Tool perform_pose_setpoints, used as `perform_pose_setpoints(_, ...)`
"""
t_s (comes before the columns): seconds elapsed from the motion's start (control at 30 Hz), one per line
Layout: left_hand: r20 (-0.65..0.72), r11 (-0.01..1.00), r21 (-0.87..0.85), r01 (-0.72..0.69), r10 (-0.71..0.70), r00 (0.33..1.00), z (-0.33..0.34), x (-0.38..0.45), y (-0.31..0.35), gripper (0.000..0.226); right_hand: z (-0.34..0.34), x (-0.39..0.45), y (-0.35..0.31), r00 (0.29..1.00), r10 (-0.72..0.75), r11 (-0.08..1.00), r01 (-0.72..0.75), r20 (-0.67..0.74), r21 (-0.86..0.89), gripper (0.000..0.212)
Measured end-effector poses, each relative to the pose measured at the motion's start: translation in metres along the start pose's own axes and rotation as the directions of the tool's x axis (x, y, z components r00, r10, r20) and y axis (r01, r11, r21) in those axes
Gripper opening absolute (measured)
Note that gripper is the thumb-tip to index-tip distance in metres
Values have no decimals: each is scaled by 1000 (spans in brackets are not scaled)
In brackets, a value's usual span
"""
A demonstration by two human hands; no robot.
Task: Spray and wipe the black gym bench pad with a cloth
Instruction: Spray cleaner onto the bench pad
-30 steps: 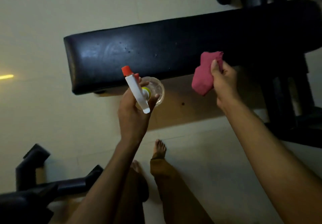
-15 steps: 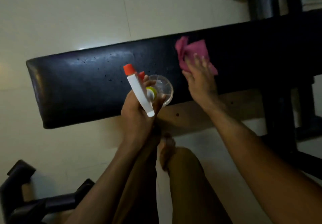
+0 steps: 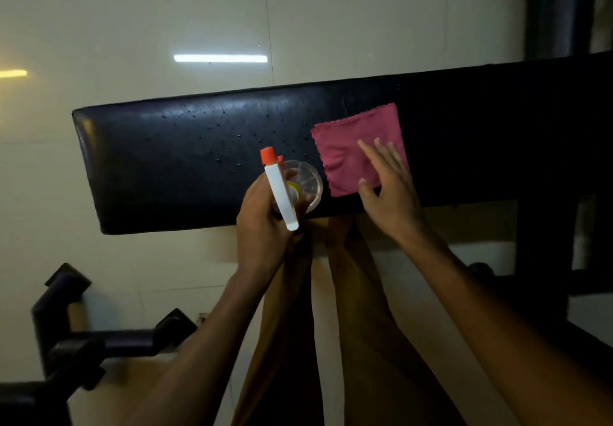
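1. The long black glossy gym bench pad [image 3: 185,160] has a rounded left end, droplets, and free surface to the left.
2. The left hand [image 3: 262,223] is closed around a clear plastic spray bottle [image 3: 298,183] at the near edge.
3. The right hand [image 3: 388,187] lies flat, fingers spread, on a square pink cloth [image 3: 351,147].

Your left hand [image 3: 262,226] and right hand [image 3: 388,190] are both bare: there are no gloves, rings or a watch to see. Back from each hand, your forearms [image 3: 497,309] are uncovered all the way to the lower edge of the view, with no sleeve cuff showing. Between the two arms, below your hands, your legs wear brownish-tan trousers [image 3: 285,342], loose and plain, without any pattern or marking you can make out in the dim light.
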State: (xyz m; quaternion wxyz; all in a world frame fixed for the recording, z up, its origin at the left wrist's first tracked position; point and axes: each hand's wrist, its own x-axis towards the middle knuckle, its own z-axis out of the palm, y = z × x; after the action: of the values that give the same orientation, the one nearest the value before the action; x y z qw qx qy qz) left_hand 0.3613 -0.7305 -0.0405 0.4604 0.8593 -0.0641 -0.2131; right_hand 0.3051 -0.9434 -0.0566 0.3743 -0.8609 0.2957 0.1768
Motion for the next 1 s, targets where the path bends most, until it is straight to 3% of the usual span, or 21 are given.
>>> perform_pose_setpoints(0.07, -14, 1000, 14, 22, -22, 1000, 6, 5, 1, 73, -6, 6, 3, 997, 24, 999, -26, -70, -28, 68)
perform_pose_setpoints(0.17, -26, 998, 50, 23, -22, 999, 14, 6, -2, 58, -13, 26, 13, 960, 173, 985, -172, -221, 23, 65)
perform_pose_setpoints(0.3, -40, 999, 15, 51, -50, 998, 20, 7, -5, 52, -14, 56, 18, 919, 282, 959, -278, -276, 52, 64)
perform_pose_setpoints(0.5, -26, 999, 29, 37, -37, 999, 31, 11, 4, 56, -15, 72, 14, 956, 187, 982, -189, -228, 15, 22)
perform_pose_setpoints(0.63, -33, 1000, 18, 10, -9, 999, 31, 15, 20, 82, -30, 57, 14, 984, 73, 993, -57, -163, 99, 28)
perform_pose_setpoints(0.77, -14, 1000, 17, 0, 0, 1000, 31, 18, 27, 59, -51, 34, 31, 986, 15, 979, 19, -168, 201, 23)
perform_pose_setpoints(0.87, -7, 1000, -2, -7, 7, 1000, 34, 20, 31, 64, -70, 29, 55, 973, 49, 970, 7, -224, 242, 25)
perform_pose_setpoints(1.0, -9, 1000, 12, 8, -8, 1000, 39, 22, 34, 78, -83, 34, 99, 950, 185, 972, -139, -253, 188, 25)
